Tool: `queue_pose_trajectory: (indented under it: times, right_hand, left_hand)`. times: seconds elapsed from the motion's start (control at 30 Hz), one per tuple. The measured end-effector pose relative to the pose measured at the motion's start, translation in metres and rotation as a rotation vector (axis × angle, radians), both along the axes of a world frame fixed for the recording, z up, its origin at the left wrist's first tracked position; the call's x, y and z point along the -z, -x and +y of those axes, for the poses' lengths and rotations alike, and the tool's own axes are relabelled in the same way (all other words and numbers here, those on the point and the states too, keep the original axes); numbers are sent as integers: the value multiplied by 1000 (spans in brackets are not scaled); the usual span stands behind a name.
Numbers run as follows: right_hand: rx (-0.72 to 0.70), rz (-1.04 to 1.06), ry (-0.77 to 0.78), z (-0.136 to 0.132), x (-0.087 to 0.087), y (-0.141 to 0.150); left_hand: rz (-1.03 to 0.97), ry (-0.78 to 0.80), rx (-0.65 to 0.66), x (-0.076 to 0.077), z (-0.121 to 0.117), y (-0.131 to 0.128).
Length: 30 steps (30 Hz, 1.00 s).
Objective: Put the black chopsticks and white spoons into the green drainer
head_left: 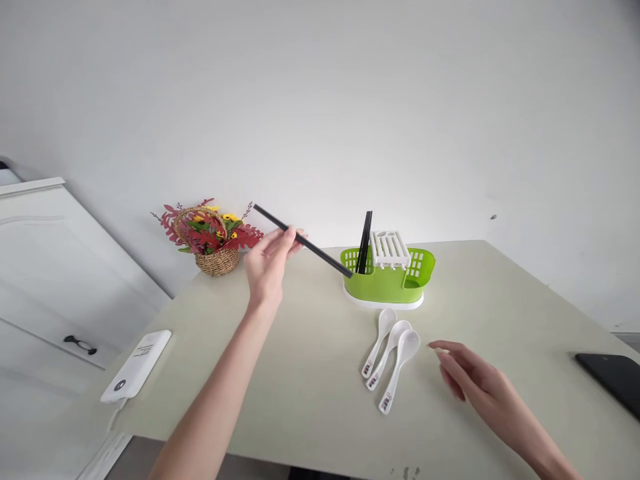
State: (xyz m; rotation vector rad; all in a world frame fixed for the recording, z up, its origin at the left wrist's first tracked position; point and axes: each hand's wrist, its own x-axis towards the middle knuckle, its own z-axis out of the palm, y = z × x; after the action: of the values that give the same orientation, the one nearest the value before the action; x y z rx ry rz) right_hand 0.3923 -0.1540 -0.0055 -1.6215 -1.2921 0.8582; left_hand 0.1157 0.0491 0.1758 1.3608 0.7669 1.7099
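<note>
From the head view I log the left hand [266, 270] at centre-left of the frame, raised, pinching a black chopstick [323, 253] between thumb and fingers; whether it is one stick or two lying together, I cannot tell. It slants from upper left to lower right, and its lower end overlaps the left rim of the green caddy [377, 287], right of centre; contact there cannot be confirmed. Handling estimate: light, stiff, smooth enough to roll or pivot in a loose grip, unlikely to break under a firm pinch. Best hold, in my judgement, is around or above mid-length, as the hand has it, with the pads square across the shaft so the long free end does not swing. Similar dark chopsticks [366, 241] stand, slightly tilted, in the caddy's left compartment, beside the white slotted rack [391, 250]. The right hand [483, 383], at lower right, is loosely curled with thumb and forefinger slightly apart; I see nothing in it. It hovers just beside three white spoons [409, 343], which lie fanned on the table [300, 393] in front of the caddy, bowls toward the top of the frame. I judge these light, rigid and slick, best taken by the handle.
</note>
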Motion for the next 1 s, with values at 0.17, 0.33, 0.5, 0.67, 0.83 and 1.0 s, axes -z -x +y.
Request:
queue_pose_trajectory:
  times: [0.17, 0.33, 0.5, 0.67, 0.83, 1.0]
  right_hand:
    - [132, -54, 92, -12, 36, -24]
    - [129, -101, 115, -12, 47, -23]
    - [96, -118, 120, -8, 50, -26]
    - [109, -122, 104, -6, 48, -26]
    - [116, -136, 86, -6, 49, -27]
    - [131, -129, 108, -7, 49, -26]
  left_hand:
    - [174, -104, 66, 3, 59, -45]
    - [471, -66, 98, 43, 103, -80]
    - [627, 9, 113, 67, 125, -90]
    - [683, 3, 99, 70, 132, -95]
    - [794, -61, 116, 71, 132, -92]
    - [610, 26, -46, 92, 117, -62]
